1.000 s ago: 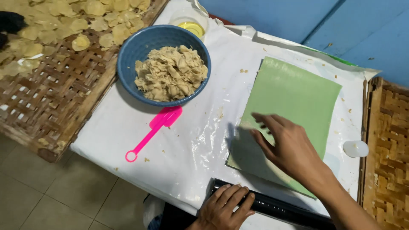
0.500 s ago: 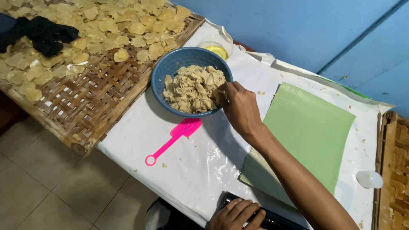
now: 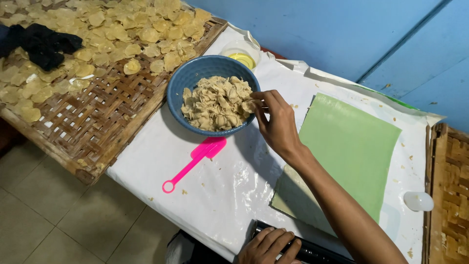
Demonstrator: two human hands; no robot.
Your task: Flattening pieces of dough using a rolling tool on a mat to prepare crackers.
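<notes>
Reached a little deeper since half a second ago: right hand [image 3: 279,122] at rim of blue bowl [image 3: 213,94], fingertips pinched on a pale dough piece [image 3: 248,105]. Left hand [image 3: 269,246] curled around black roller [image 3: 312,250] at surface edge, steadying it beside green sheet [image 3: 349,156].

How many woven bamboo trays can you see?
2. One big woven bamboo tray sits at the left, covered with pale round chips. Another woven tray peeks in at the right edge, mostly cut off. More could be out of view.
</notes>
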